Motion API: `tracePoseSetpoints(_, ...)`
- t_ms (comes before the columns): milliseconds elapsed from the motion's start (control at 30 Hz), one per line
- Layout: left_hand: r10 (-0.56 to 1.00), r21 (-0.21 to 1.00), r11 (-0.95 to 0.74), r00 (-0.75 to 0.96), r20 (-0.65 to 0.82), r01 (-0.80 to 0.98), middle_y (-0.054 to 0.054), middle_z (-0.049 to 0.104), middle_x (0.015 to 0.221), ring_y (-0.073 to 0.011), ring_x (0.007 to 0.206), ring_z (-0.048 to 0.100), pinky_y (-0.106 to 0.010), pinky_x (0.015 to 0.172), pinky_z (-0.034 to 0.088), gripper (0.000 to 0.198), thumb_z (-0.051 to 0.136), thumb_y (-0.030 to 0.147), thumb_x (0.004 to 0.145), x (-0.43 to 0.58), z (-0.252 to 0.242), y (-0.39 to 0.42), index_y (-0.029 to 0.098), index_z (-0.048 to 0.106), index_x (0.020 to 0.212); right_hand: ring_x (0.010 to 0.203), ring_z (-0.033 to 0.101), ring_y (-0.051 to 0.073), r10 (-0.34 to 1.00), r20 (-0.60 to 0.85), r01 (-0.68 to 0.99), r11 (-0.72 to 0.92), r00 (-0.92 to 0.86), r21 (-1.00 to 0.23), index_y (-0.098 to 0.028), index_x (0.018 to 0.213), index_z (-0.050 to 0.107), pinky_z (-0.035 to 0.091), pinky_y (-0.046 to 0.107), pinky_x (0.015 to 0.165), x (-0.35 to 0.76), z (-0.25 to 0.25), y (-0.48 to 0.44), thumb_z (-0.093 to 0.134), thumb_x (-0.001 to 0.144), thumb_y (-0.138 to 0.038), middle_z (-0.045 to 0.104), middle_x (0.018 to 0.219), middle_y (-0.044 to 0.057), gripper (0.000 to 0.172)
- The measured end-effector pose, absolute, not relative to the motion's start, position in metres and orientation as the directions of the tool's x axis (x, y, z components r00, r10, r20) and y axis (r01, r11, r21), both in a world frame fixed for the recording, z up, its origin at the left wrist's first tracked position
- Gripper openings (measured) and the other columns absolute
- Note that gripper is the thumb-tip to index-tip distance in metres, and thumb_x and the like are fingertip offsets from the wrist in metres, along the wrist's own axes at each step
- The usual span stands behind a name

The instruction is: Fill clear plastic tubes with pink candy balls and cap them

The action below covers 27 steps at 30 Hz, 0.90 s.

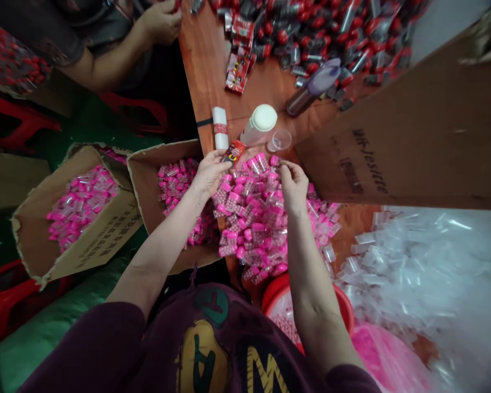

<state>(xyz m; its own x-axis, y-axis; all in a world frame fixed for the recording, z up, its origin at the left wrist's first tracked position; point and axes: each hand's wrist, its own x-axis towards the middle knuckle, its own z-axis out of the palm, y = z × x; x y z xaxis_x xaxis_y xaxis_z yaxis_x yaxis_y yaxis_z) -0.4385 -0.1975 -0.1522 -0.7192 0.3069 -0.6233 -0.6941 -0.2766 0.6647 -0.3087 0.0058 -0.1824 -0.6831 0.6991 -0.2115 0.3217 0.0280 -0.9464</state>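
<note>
My left hand (210, 173) grips a small red-and-black printed packet (234, 152) between thumb and fingers, above the left edge of a heap. The heap is made of small clear tubes with bright pink caps (256, 218), filled with pink beads. Over the right part of this heap, my right hand (293, 183) is closed, thumb and forefinger pinched together. Whatever those fingertips hold, if anything, is too small to make out. Just beyond them lies a pink-capped tube (274, 160). Behind the heap stand a white-lidded container (262, 123) and a small clear cup (279, 140).
Cardboard boxes (106, 234) with pink-capped tubes sit at left. A large carton (393, 147) stands at right, near loose clear tubes (413, 273). A red bucket (347, 311) is below my right forearm. Red-capped tubes (311, 33) fill the far table, near another person's hand (161, 22).
</note>
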Motion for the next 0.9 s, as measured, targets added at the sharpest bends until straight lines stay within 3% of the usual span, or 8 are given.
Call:
tracePoseSetpoints(67,0.267,0.681,-0.318,-0.752,-0.603,-0.660,-0.001,0.076,0.097,-0.0113,0.075,0.071,-0.025,0.077,0.060,0.038,0.075,-0.002,0.077,-0.457,-0.158,-0.199,0.019,0.063,0.105,0.092,0.070,0.023,0.705,-0.112,0.384,0.240,-0.701,-0.892,-0.021,0.109,0.076,0.060,0.042,0.095,-0.318,-0.184,0.031,0.066,0.094,-0.050,0.078,0.100,0.007,0.034)
tracePoseSetpoints(200,0.239,0.699,-0.378,-0.794,-0.559,-0.606,-0.001,0.077,0.098,-0.0135,0.076,0.076,-0.026,0.079,0.059,0.039,0.078,0.004,0.079,-0.497,-0.170,-0.205,0.019,0.063,0.112,0.103,0.074,0.026,0.592,0.059,0.398,0.609,-0.804,-0.686,-0.017,0.106,0.077,0.059,0.044,0.105,-0.356,-0.175,0.078,0.055,0.096,-0.030,0.079,0.107,0.013,0.028)
tracePoseSetpoints(300,0.219,0.685,-0.429,-0.804,-0.553,-0.589,-0.003,0.077,0.097,-0.0145,0.079,0.077,-0.027,0.084,0.059,0.038,0.075,0.003,0.082,-0.524,-0.178,-0.206,0.018,0.063,0.115,0.108,0.075,0.027,0.558,0.230,0.333,0.725,-0.797,-0.603,-0.016,0.113,0.078,0.059,0.043,0.105,-0.390,-0.160,0.108,0.051,0.100,-0.029,0.080,0.114,0.016,0.033)
tracePoseSetpoints(367,0.195,0.671,-0.453,-0.800,-0.568,-0.587,-0.003,0.077,0.097,-0.0143,0.079,0.077,-0.028,0.086,0.059,0.038,0.069,0.000,0.084,-0.541,-0.183,-0.203,0.018,0.063,0.116,0.107,0.075,0.027,0.564,0.251,0.333,0.730,-0.787,-0.597,-0.015,0.118,0.079,0.059,0.043,0.104,-0.412,-0.152,0.123,0.050,0.103,-0.032,0.081,0.116,0.017,0.037)
tracePoseSetpoints(467,0.169,0.643,-0.475,-0.779,-0.604,-0.601,-0.002,0.076,0.093,-0.0126,0.075,0.075,-0.026,0.083,0.059,0.040,0.062,-0.006,0.085,-0.566,-0.190,-0.193,0.016,0.062,0.118,0.106,0.077,0.029,0.532,0.081,0.391,0.709,-0.843,-0.588,-0.015,0.119,0.082,0.061,0.044,0.104,-0.440,-0.155,0.139,0.055,0.100,-0.030,0.083,0.115,0.016,0.037)
tracePoseSetpoints(667,0.141,0.642,-0.474,-0.772,-0.620,-0.602,-0.003,0.074,0.089,-0.0130,0.073,0.073,-0.025,0.079,0.057,0.047,0.057,-0.010,0.086,-0.612,-0.211,-0.168,0.013,0.063,0.127,0.121,0.077,0.031,0.479,-0.216,0.520,0.711,-0.851,-0.472,-0.011,0.130,0.081,0.059,0.042,0.112,-0.492,-0.191,0.153,0.056,0.099,-0.025,0.082,0.127,0.017,0.042)
tracePoseSetpoints(900,0.063,0.654,-0.426,-0.742,-0.668,-0.625,-0.003,0.074,0.084,-0.0128,0.069,0.073,-0.026,0.080,0.059,0.052,0.065,-0.008,0.083,-0.644,-0.239,-0.153,0.012,0.065,0.131,0.125,0.076,0.027,0.281,-0.402,0.441,0.807,-0.871,-0.393,-0.010,0.141,0.074,0.059,0.035,0.111,-0.540,-0.221,0.156,0.053,0.104,-0.023,0.079,0.135,0.017,0.045)
